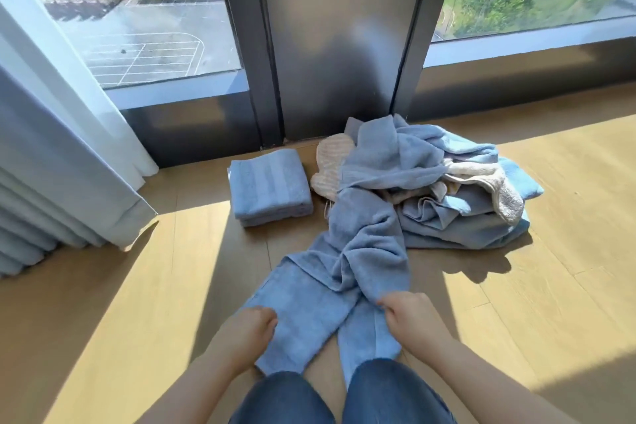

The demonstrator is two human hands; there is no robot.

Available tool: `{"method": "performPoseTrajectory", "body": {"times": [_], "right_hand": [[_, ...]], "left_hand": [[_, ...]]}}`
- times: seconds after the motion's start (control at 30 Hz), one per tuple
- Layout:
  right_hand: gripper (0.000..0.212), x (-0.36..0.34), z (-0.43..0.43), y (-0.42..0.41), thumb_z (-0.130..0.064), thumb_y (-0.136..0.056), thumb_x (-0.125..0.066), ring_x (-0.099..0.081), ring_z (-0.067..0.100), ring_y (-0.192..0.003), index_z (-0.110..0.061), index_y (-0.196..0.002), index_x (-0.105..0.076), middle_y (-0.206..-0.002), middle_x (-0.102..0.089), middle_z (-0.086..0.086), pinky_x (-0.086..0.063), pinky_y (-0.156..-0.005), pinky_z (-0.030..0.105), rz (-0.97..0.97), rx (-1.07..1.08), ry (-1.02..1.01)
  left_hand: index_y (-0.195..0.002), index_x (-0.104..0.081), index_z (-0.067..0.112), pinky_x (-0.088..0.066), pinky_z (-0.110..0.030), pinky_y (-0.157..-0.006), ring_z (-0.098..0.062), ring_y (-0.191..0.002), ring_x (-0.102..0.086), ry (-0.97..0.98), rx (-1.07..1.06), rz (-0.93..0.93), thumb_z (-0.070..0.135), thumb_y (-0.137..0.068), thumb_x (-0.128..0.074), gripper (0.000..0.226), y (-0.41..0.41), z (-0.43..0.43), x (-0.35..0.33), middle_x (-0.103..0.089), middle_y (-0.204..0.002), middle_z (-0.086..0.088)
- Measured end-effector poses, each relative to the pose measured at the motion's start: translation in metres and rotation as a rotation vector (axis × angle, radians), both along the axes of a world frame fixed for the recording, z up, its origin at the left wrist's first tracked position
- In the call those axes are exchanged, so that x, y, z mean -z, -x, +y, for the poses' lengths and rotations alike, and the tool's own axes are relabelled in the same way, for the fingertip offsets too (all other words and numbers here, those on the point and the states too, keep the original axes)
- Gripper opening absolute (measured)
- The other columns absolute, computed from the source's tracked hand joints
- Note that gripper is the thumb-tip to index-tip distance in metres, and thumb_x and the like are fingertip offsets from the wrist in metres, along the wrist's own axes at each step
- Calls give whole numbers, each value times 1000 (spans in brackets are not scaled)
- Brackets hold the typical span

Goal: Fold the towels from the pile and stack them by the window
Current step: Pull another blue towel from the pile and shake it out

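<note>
A long blue towel [358, 251] trails from the pile [447, 182] across the wooden floor toward my knees. My left hand [253, 327] grips its near left edge, fingers curled into the cloth. My right hand [409, 317] grips a bunched fold of the same towel on the right. The pile holds crumpled blue and cream towels, close to the window frame. A folded blue towel stack [270, 188] lies flat to the left of the pile, near the window [144, 27].
A pale curtain [58, 155] hangs at the left and reaches the floor. A dark metal window post [337, 45] stands behind the pile. My knees in blue jeans [340, 396] sit at the bottom. Sunlit wooden floor [550, 268] spreads right and left.
</note>
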State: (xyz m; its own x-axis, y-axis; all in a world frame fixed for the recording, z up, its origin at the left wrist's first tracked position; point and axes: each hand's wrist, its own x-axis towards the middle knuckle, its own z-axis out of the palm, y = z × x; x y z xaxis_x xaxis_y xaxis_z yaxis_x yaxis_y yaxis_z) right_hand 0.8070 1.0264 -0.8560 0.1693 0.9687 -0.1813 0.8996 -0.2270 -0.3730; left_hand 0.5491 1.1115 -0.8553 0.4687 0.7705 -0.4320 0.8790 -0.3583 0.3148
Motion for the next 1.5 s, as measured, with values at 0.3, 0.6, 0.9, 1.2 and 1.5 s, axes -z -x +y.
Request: {"method": "performPoseTrajectory", "body": {"times": [0.3, 0.6, 0.9, 1.2, 1.5], "right_hand": [[27, 4, 74, 18, -18, -92, -44, -49, 28, -113, -6, -111, -57, -115, -57, 8, -38, -91, 36, -118, -129, -26], [26, 12, 114, 32, -16, -91, -42, -41, 28, -118, -11, -115, -52, -122, -51, 9, -29, -96, 37, -477, -341, 253], [27, -30, 118, -2, -16, -94, -41, -51, 30, -109, -11, -112, -61, -113, -52, 12, -41, -85, 37, -131, -43, 17], [25, -86, 118, -55, -16, -94, -40, -49, 30, -110, -11, -106, -62, -112, -55, 10, -37, -89, 39, -220, 101, -101], [22, -114, 138, -54, -10, -90, -45, -55, 24, -82, -2, -101, -63, -88, -63, 14, -41, -82, 30, 141, 321, -401]], "left_hand": [[-124, -47, 4, -42, -34, -93, -28, -114, -49, 45, -358, 88, 19, -93, -42, 35, 15, 40, 36, -50, -125, -13], [-113, -46, 9, -43, -33, -79, -28, -104, -55, 211, -472, 168, 16, -86, -45, 28, 17, 39, 61, -55, -114, -10], [-124, -39, 5, -41, -30, -78, -28, -108, -52, 257, -502, 55, 11, -83, -52, 43, 18, 31, 59, -52, -120, -13], [-118, -45, 14, -41, -33, -88, -27, -115, -43, 170, -361, 108, 18, -81, -52, 38, 2, 17, 49, -50, -121, -8], [-93, -52, 11, -38, -33, -69, -33, -91, -58, -55, -403, -174, 11, -87, -47, 8, -27, 21, 33, -62, -87, -10]]}}
